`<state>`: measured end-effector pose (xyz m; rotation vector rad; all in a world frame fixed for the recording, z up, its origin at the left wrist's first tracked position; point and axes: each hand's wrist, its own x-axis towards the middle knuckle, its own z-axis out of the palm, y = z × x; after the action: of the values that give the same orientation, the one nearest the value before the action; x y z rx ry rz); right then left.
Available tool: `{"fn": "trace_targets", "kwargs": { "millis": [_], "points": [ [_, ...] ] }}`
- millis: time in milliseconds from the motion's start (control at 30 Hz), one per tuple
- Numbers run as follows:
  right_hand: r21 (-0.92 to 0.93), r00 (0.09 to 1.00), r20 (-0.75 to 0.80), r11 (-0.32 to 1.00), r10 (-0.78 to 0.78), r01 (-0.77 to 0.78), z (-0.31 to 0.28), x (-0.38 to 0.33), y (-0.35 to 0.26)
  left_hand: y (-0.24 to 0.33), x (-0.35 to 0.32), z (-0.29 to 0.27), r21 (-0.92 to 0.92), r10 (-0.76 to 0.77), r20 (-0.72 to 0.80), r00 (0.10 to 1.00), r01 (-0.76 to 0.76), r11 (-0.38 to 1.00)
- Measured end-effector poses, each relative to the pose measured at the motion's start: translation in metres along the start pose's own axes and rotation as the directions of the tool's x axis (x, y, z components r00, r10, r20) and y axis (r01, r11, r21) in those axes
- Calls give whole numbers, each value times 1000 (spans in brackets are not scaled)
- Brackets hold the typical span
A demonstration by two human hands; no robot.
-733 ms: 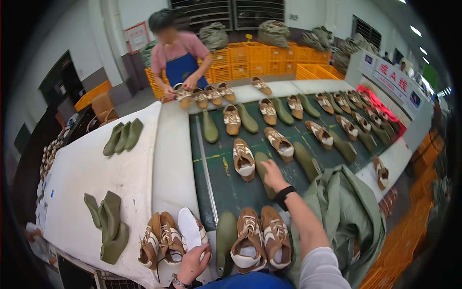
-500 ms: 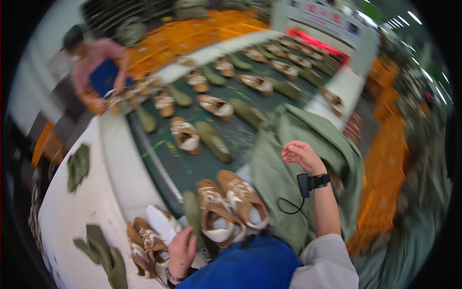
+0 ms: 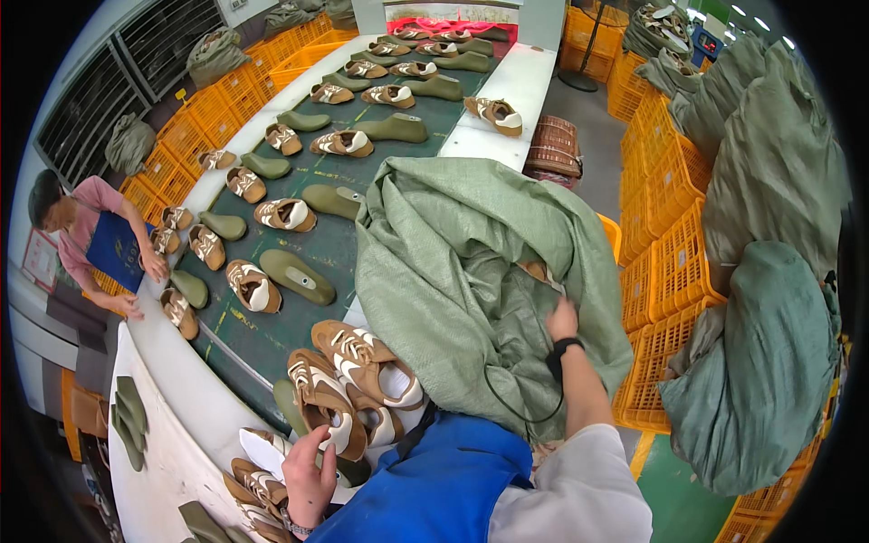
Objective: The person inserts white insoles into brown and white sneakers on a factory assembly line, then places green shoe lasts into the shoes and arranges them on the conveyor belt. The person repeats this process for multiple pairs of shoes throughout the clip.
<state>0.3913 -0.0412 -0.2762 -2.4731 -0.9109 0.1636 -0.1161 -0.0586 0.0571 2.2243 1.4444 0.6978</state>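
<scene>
- Long dark green belt [image 3: 272, 335] carries rows of brown and white shoes.
- Big green woven sack [image 3: 453, 271] lies beside it, mouth open.
- Right hand [image 3: 561, 319] reaches inside; fingers hidden, can't tell.
- Left hand [image 3: 310, 472] rests loosely curled on a brown and white shoe [image 3: 321, 407].
- Best to grab one shoe firmly.

Big green woven sack [image 3: 453, 262] beside the belt (mouth open), stuffed green sacks [image 3: 769, 271] over orange crates [image 3: 674, 271].

A single head-worn fisheye view looks steeply down from close above the sack [image 3: 471, 271] and near shoes [image 3: 362, 362], while the belt [image 3: 335, 244] stretches away toward the upper left.
</scene>
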Motion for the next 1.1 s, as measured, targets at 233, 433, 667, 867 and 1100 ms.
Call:
{"fn": "trace_targets", "kwargs": {
  "millis": [233,433,667,867,1100],
  "points": [
    [-267,858,439,951,266,-158,-65,94,-78,20,11,8,44,-16,31,999,14,999],
    [-49,779,590,953,-214,299,-40,66,-112,22,13,8,61,-20,1,1000,20,998],
    [-91,902,-185,921,-390,380,-203,162,-112,15,12,14,-7,73,-21,997,-73,997],
    [-245,657,524,643,-542,725,-257,102,-130,9,6,14,-55,172,-17,985,-172,983],
    [274,632,576,851,-518,447,-325,45,-142,1,1,3,-98,275,35,961,-270,958]
  ]
}}
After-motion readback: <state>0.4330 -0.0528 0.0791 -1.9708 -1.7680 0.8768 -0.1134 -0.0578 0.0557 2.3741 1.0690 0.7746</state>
